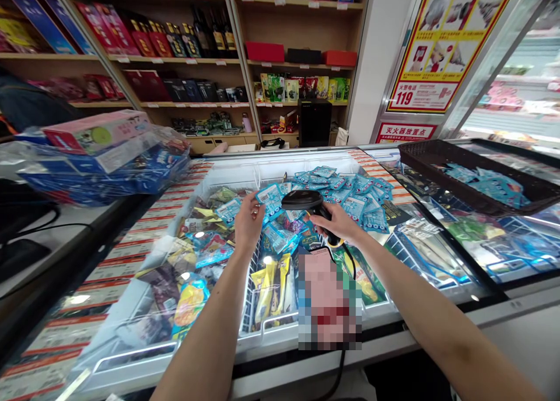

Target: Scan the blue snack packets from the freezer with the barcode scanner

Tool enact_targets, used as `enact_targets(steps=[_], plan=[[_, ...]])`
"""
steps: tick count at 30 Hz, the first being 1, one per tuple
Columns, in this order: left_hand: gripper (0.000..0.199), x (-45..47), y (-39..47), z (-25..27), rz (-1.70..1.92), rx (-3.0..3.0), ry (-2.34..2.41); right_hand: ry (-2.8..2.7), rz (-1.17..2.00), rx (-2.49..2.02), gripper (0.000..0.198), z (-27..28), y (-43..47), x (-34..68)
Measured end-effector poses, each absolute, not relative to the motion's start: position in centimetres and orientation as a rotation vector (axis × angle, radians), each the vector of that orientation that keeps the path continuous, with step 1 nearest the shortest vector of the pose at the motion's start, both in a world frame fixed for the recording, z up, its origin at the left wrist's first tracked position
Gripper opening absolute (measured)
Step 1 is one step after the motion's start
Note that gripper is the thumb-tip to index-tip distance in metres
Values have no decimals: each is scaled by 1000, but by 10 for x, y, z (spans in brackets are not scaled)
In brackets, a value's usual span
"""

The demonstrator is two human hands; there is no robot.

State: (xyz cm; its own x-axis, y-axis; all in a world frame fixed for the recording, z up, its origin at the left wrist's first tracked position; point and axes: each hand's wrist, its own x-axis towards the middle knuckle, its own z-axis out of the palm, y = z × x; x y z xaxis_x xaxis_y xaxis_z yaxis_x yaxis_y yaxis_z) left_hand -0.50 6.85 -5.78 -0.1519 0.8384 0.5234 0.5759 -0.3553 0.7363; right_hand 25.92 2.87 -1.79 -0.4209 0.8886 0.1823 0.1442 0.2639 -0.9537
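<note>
1. A person's left hand (248, 223) pinches a blue packet (270, 195) by its near edge, thumb and fingers drawn together, above a shop freezer (273, 338) stocked with bagged goods.
2. The right hand (336, 221) wraps firmly around the handle of a black scanner (301, 199), its head turned toward the packet and just beside it; a dark cord (351, 262) trails from the grip.
3. The held packet is near the middle of the freezer, at the left side of a loose pile of similar blue packets (354, 185) spread toward the far end.
4. Nearer the person, a phone (321, 267), largely masked by pixels, lies between the 2 forearms, close to yellow wrappers (273, 284) in a wire basket.
5. To the right, a dark brown tray (422, 154) holds more blue packets (490, 182); to the left, boxes in clear plastic (100, 150) sit beside rows of price labels (118, 267).
6. Behind, shelves (301, 5) carry bottles (212, 32) and red boxes (265, 52), while a red-and-yellow poster (446, 53) bearing the number 119 hangs at right.
</note>
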Motion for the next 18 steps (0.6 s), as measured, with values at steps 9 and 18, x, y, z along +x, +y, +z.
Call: enact_targets(steps=[9, 18], plan=[[50, -4, 69, -58, 1519, 1903, 1568, -1746, 1249, -913, 33, -16, 27, 259], [50, -5, 68, -56, 1498, 1929, 1594, -1760, 1225, -942, 35, -17, 27, 259]])
